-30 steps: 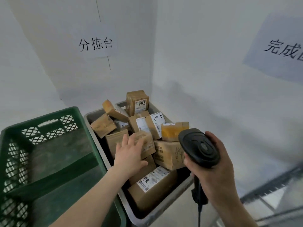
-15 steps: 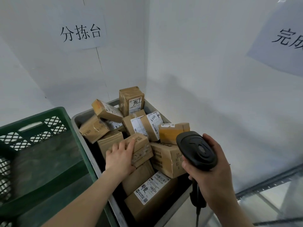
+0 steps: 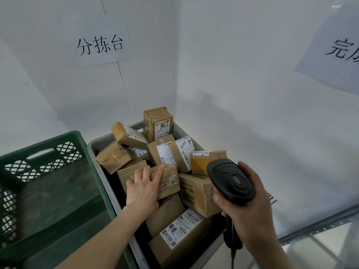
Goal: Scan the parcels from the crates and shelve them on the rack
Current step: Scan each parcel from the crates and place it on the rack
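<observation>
A grey crate (image 3: 101, 150) in the room's corner is piled with several brown cardboard parcels bearing white labels. My left hand (image 3: 142, 188) lies on top of a small taped parcel (image 3: 168, 181) in the middle of the pile, fingers spread over its upper face and thumb at its near side. My right hand (image 3: 250, 206) grips the handle of a black barcode scanner (image 3: 230, 180), whose head hangs over the crate's right side. A larger printed parcel (image 3: 196, 193) sits just under the scanner.
A green lattice crate (image 3: 46, 164) stands left of the grey one, nothing visible inside. White walls with two paper signs close in behind and to the right. A metal rack rail (image 3: 318, 229) and a glassy shelf show at the lower right.
My left hand has shifted slightly further over the small parcel. The view has tilted up and left a little. The scanner hand has barely moved.
</observation>
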`<action>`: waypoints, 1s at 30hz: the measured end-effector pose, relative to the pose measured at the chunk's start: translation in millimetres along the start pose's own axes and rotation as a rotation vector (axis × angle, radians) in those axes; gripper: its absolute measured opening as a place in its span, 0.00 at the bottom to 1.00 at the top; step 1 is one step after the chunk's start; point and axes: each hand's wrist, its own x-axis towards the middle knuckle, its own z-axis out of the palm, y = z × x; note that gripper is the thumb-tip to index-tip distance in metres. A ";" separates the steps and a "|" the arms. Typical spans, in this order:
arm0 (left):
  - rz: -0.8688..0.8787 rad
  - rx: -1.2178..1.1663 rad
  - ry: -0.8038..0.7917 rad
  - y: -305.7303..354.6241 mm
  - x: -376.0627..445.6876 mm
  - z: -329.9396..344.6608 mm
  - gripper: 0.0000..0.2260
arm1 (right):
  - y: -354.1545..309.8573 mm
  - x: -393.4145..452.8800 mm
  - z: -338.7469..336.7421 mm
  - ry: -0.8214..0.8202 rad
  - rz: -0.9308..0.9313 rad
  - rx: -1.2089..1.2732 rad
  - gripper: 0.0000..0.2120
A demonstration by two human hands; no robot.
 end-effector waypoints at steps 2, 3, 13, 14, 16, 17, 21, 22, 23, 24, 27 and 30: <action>0.002 -0.006 -0.028 0.9 0.6 -2.3 0.49 | -0.7 -0.7 0.5 -0.006 -0.001 -0.002 0.46; -0.008 -0.039 -0.037 1.1 1.1 -5.5 0.48 | -0.9 -1.1 0.9 -0.002 0.000 0.003 0.45; -0.337 -1.137 -0.135 -31.1 15.2 -32.5 0.37 | 0.6 -4.5 10.4 0.025 0.052 0.076 0.41; -0.340 -1.156 -0.172 -31.7 12.4 -29.0 0.36 | 1.2 -5.5 12.0 0.019 0.061 0.083 0.41; -0.321 -1.163 -0.227 -33.1 6.1 -20.9 0.38 | 1.6 -7.5 14.6 0.002 0.068 0.083 0.42; -0.309 -1.167 -0.248 -33.7 3.3 -18.7 0.39 | 2.3 -8.3 15.3 -0.003 0.072 0.083 0.41; -0.269 -1.197 -0.311 -40.0 1.0 -13.6 0.51 | 5.4 -11.4 17.4 -0.002 0.086 0.085 0.42; -0.268 -1.203 -0.324 -41.7 2.2 -12.2 0.53 | 6.3 -12.3 17.5 0.000 0.087 0.087 0.42; -0.269 -1.215 -0.327 -43.1 3.0 -11.7 0.54 | 6.8 -13.1 17.9 0.003 0.091 0.089 0.42; -0.276 -1.237 -0.321 -44.1 3.3 -11.9 0.52 | 7.2 -14.1 18.0 0.002 0.095 0.086 0.42; -0.328 -1.341 -0.292 -46.3 3.3 -13.0 0.42 | 6.5 -17.0 19.8 0.009 0.104 0.065 0.41; -0.355 -1.409 -0.284 -50.7 3.9 -15.1 0.36 | 3.7 -19.9 20.9 -0.014 0.109 0.047 0.39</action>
